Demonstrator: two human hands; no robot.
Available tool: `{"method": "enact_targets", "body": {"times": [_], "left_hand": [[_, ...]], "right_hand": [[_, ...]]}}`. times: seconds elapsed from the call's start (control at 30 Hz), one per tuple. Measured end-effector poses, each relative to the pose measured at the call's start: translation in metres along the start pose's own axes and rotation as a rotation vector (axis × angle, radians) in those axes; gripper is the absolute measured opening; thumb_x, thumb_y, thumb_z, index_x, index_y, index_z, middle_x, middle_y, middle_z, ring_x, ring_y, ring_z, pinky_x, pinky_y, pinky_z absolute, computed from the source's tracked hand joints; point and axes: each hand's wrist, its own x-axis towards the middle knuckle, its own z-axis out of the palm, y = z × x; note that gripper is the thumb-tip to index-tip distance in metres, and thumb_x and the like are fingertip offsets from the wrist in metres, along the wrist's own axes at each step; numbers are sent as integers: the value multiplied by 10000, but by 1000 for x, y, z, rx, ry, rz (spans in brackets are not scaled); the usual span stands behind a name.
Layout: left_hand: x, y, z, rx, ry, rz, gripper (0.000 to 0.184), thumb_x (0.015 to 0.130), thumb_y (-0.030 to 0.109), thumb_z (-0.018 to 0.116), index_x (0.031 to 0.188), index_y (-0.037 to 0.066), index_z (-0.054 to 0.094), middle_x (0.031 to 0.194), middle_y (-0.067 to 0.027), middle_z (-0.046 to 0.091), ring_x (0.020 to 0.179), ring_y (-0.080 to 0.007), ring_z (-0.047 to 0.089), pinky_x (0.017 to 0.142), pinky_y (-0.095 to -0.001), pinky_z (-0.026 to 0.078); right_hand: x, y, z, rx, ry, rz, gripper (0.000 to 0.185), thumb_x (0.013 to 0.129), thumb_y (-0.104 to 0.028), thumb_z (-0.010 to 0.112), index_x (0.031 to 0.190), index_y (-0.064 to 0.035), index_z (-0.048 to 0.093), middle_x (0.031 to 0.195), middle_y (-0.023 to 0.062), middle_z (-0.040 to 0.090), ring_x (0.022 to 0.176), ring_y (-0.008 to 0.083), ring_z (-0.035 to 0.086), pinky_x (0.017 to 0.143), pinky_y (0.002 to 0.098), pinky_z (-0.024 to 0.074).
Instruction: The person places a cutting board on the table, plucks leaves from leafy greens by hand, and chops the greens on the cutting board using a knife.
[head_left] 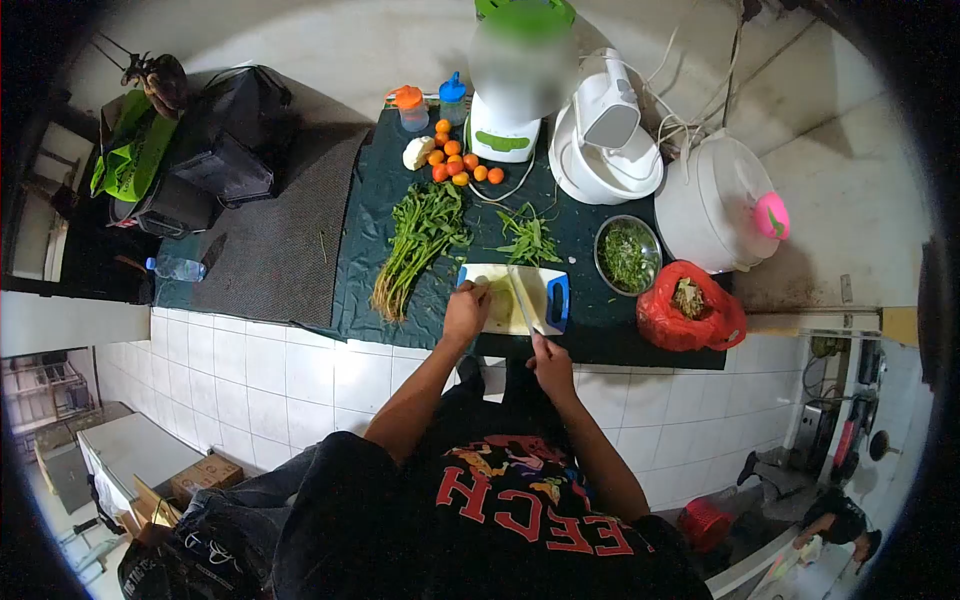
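Note:
My right hand [551, 364] is wrapped round the handle of a knife [523, 300], its blade lying over a white cutting board [541, 286] with blue ends. On the board's left half, my left hand [468, 313] has its fingers bent against a pale green vegetable [497, 303]; its exact kind is unclear. Just beyond the board lie loose green leaves [530, 238]. A bunch of long-stemmed leafy greens [415, 240] rests left of the board. To the right stands a metal bowl [600, 262] of cut greens [628, 258].
A red plastic bag [665, 318] with scraps sits at the right corner. Small orange tomatoes [453, 148], a cauliflower piece [418, 153], a blender [505, 135], a mixer [610, 115] and a white tub [705, 205] line the back. Another person [835, 525] is far right.

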Motion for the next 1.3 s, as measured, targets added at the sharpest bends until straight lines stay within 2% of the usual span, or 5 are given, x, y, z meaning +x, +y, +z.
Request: {"method": "enact_targets", "body": {"times": [0.2,0.37,0.47,0.87,1.3], "left_hand": [[-3,11,-9,-70,-25,-100,208,886,147,686,1032,11,742,928,-237,681,830,-410,682,759,-460,551],[-4,3,-7,-61,-6,-105,214,877,156,698,1020,3,741,956,-238,686,846,-414,687,779,-463,559],[-3,8,-9,-41,24,-66,211,866,162,714,991,-5,740,946,-219,690,844,-405,691,775,-462,562],[-5,15,-7,14,36,-105,145,812,121,702,892,5,671,910,-192,660,851,-390,676,780,-476,561],[-13,12,-19,176,-15,71,201,838,66,630,1032,23,659,1026,-186,623,985,-393,624,872,-482,529]], "right_hand": [[6,0,14,-143,-44,-72,467,1048,-407,525,1120,15,712,678,59,611,600,148,646,601,323,504],[2,-5,20,-134,22,-32,498,1038,-431,497,914,14,684,666,148,662,666,300,681,675,431,498],[13,16,24,-209,39,-97,479,1046,-416,513,1052,24,702,710,109,655,600,181,669,618,340,507],[10,11,24,-280,52,-95,503,1039,-455,502,1084,-2,719,691,119,674,618,190,675,638,354,505],[-3,1,18,-56,62,-46,471,1052,-436,487,1067,-16,700,670,85,649,528,140,603,523,301,463]]}}
